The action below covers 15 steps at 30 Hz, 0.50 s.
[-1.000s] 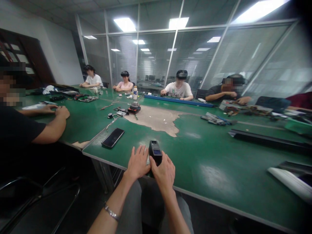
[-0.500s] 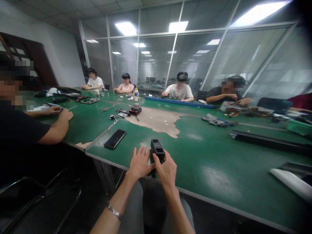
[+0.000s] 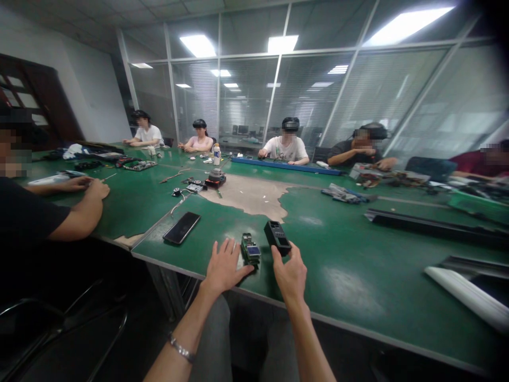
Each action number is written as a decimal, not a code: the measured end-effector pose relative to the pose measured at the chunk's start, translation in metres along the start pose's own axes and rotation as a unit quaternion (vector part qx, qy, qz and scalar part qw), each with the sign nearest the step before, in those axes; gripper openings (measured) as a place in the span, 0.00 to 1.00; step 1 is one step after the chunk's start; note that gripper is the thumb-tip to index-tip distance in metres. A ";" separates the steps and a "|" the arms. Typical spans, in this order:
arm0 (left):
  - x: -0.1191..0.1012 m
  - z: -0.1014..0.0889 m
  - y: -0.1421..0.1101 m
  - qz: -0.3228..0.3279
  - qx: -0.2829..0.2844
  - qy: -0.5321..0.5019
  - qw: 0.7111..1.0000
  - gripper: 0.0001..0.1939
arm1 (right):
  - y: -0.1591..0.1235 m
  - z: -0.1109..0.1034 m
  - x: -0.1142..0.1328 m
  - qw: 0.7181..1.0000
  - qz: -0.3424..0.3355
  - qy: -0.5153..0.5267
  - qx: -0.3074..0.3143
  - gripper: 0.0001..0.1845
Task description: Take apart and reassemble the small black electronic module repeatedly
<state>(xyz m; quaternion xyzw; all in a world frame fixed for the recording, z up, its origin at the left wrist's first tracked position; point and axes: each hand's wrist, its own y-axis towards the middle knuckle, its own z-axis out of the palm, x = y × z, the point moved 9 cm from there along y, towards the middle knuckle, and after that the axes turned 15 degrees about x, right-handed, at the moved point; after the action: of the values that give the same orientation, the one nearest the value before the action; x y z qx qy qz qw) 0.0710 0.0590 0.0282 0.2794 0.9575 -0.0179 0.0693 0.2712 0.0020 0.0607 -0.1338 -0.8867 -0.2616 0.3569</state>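
My right hand is closed on a black plastic cover, held a little above the green table and to the right of a small green circuit board with a blue screen. That board lies on the table near the front edge. My left hand rests flat beside it with fingers spread, the thumb touching the board's near end.
A black phone lies to the left of my hands. Several other people sit around the table with tools and parts in front of them. A long black rail and a white strip lie to the right. A worn bare patch marks the table's middle.
The black cover has come off the device: my right hand has moved it up and to the right, leaving the green board exposed on the table under my left hand.
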 end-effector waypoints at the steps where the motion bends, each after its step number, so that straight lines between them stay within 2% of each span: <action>1: 0.000 0.000 0.000 0.000 0.000 0.002 1.000 0.45 | 0.000 0.002 -0.004 1.000 0.003 -0.004 0.004 0.29; 7: 0.000 0.000 0.000 0.002 -0.002 -0.003 1.000 0.45 | -0.003 0.018 -0.017 0.999 0.002 -0.046 0.025 0.28; 15: -0.001 0.001 0.002 -0.002 -0.003 0.008 1.000 0.44 | -0.004 0.024 -0.023 0.995 -0.007 -0.086 0.041 0.27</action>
<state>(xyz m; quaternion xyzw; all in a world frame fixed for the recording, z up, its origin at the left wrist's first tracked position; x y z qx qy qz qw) 0.0724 0.0599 0.0276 0.2770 0.9588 -0.0125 0.0625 0.2724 0.0107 0.0287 -0.1347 -0.9250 -0.2149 0.2831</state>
